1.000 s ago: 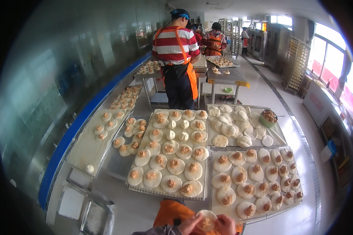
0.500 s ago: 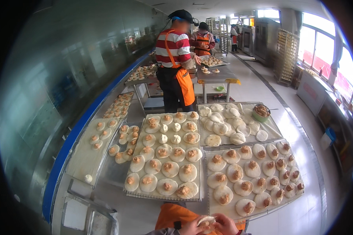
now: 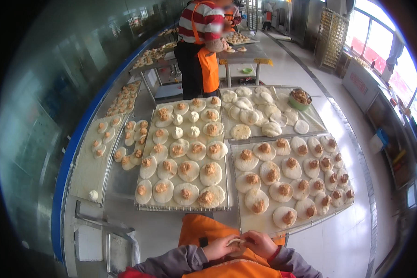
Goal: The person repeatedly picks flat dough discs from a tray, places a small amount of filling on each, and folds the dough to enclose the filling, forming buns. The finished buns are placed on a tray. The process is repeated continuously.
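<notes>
Close to my body, in front of the orange apron, a filled dough round (image 3: 236, 248) is held between both hands. My left hand (image 3: 218, 249) is curled around one side of it. Thumb and fingers of my right hand (image 3: 261, 244) pinch its opposite edge. Most of the dough is hidden by the fingers. Just beyond the hands, the middle wire-edged tray (image 3: 160, 207) bears flat dough rounds topped with meat filling (image 3: 186, 192), plus several closed buns (image 3: 194, 132). More topped rounds lie in rows on the right tray (image 3: 242, 222).
Behind the right tray, another tray (image 3: 312, 129) carries overlapping plain dough rounds (image 3: 250, 116) and a green bowl (image 3: 300, 100) of filling. A long tray (image 3: 81, 185) stands at the left, above a metal frame (image 3: 95, 220). A co-worker (image 3: 199, 46) stands at a farther table (image 3: 238, 56).
The view has tipped downward, so my forearms now show and the trays sit higher in the picture. The filling visible in the held dough before is now largely covered by dough and fingers.
</notes>
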The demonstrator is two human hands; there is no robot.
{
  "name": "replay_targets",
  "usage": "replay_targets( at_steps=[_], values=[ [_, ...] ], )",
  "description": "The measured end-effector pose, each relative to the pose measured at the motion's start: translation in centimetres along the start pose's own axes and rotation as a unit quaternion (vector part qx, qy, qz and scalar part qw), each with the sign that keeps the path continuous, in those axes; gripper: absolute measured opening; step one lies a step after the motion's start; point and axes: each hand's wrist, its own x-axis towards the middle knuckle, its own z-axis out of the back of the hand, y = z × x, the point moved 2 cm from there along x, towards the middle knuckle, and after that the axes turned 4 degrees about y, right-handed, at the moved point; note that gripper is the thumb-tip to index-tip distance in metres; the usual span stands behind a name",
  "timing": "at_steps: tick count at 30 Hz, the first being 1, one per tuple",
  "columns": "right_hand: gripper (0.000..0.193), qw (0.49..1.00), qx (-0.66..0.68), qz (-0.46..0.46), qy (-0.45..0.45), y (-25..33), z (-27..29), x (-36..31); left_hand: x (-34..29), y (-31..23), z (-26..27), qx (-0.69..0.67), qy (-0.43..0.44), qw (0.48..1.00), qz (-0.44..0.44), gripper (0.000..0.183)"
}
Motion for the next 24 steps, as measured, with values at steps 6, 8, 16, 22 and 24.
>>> replay_targets(
  at_steps=[6, 8, 16, 22, 24],
  values=[
    [0.023, 0.999, 0.017, 0.044, -0.004, 0.3, -0.2, 0.1, -1.3, -2.5, 0.8, -0.1, 0.048, 0.992, -0.061, 0.03],
    [0.026, 0.996, 0.036, 0.082, 0.005, 0.2, -0.5, 0.1, -1.3, -2.6, 1.1, 0.055, 0.015, 0.991, -0.117, 0.031],
    [0.017, 0.997, 0.025, 0.045, 0.053, 1.2, -1.0, 0.5, 0.0, -1.2, 1.7, 0.042, 0.081, 0.994, -0.058, 0.038],
    [0.022, 0.987, -0.064, 0.141, -0.046, 1.3, 0.0, 1.0, -1.9, -1.7, 0.3, -0.296, 0.035, 0.955, 0.007, 0.044],
    [0.021, 0.988, -0.031, 0.147, -0.034, 1.3, 0.0, 0.9, -2.2, -2.2, -0.2, -0.235, -0.003, 0.97, -0.056, 0.041]
  ],
)
